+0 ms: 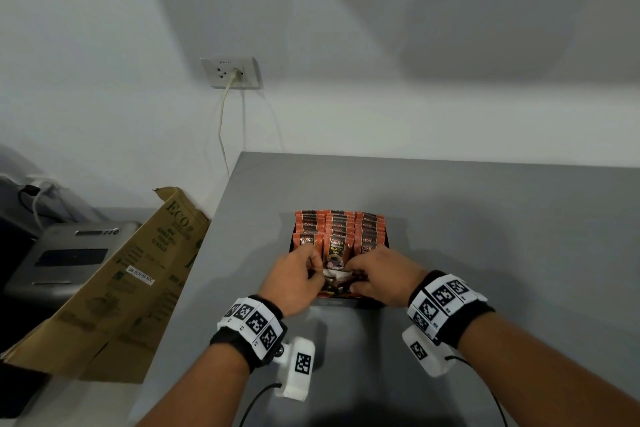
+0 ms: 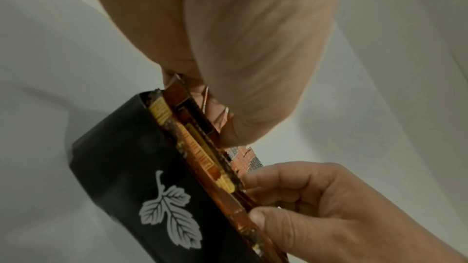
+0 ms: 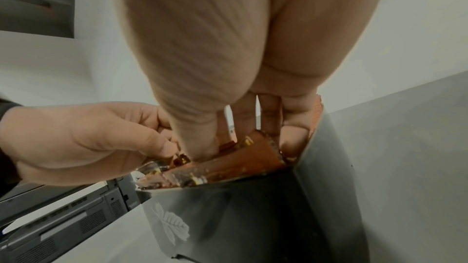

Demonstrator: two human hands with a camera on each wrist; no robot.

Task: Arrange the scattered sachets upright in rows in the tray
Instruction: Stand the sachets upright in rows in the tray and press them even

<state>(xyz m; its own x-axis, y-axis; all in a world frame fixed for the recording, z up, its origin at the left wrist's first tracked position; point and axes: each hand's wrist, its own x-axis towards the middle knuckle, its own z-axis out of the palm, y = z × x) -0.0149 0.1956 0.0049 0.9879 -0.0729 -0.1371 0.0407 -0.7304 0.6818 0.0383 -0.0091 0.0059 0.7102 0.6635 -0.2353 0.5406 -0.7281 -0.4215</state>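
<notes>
From the head camera, a black tray [image 1: 385, 242] sits on a grey counter [image 1: 485, 236], with three rows of orange sachets [image 1: 339, 225] standing upright toward 12 o'clock. At the tray's 6 o'clock end, the left hand [image 1: 294, 279] and right hand [image 1: 382, 276] meet over loose sachets [image 1: 337, 282] that lie slanted against the near wall. Both hands have curled fingers pinching packets. A cardboard box [image 1: 114, 288] leans at 9 o'clock beside a grey printer [image 1: 65, 256]; a wall socket [image 1: 231, 73] sits at 11 o'clock.

The left wrist camera shows the left hand's fingertips [image 2: 233, 137] nipping the top edge of a sachet [image 2: 182, 111] just inside the tray's dark, leaf-printed wall [image 2: 121, 167]. At 4 o'clock, the right hand [image 2: 329, 203] grips the same bundle's edges.

The right wrist camera shows the right hand's thumb [image 3: 200, 143] and fingers clamped on a leaning sachet [image 3: 255, 155], the left hand [image 3: 83, 141] pinching packets at 9 o'clock.

The step, as judged: stand the last packets up into the front row. Done well, each is likely lifted by its top seam, squared against the row behind, and steadied by the other hand so neighbours do not topple.
</notes>
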